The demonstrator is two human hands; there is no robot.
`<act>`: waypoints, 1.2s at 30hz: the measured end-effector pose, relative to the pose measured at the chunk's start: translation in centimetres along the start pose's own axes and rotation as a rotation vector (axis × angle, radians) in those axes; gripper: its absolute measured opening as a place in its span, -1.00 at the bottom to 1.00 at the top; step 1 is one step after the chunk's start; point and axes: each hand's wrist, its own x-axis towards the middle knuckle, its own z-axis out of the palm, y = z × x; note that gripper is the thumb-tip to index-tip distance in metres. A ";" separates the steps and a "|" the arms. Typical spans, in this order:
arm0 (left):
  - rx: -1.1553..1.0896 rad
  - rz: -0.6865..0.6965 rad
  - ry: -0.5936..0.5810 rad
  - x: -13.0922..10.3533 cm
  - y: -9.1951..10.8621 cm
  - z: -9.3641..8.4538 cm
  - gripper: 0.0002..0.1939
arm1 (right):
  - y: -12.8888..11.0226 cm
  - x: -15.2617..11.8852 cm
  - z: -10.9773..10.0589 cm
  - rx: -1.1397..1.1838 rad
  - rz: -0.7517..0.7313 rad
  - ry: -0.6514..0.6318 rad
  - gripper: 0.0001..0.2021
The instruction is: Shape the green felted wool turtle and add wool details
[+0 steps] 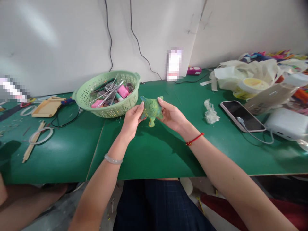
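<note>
A small green and blue toy turtle (152, 108) is held up above the table, its yellowish-green head end pointing down toward me. My left hand (133, 119) pinches its left side between thumb and fingers. On the opposite side my right hand (172, 114) grips it the same way, thumb near the upper right flipper. The fingers behind the turtle are mostly hidden. Just behind my left hand stands a pale green basket (113, 112) holding thin metal rods, pink blocks and other small items.
Crumpled clear plastic (211, 111), a phone (243, 116) and a white charger block (288, 123) with a cable lie at right, near plastic bags (250, 72). A translucent ring (40, 136), sticks (33, 142) and a wooden tray (47, 107) lie at left. Another person's leg (31, 202) shows lower left.
</note>
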 end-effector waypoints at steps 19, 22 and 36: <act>-0.105 0.018 0.074 0.4 -0.2 0.0 -0.66 | 0.4 0.3 -0.3 -0.125 0.016 -0.025 -0.58; -0.110 0.004 0.068 0.4 -0.3 0.0 -0.65 | 0.3 0.0 -0.1 -0.142 -0.012 -0.043 -0.54; -0.097 -0.017 0.082 0.4 -0.2 0.0 -0.66 | 0.4 0.1 0.1 -0.138 -0.021 -0.007 -0.50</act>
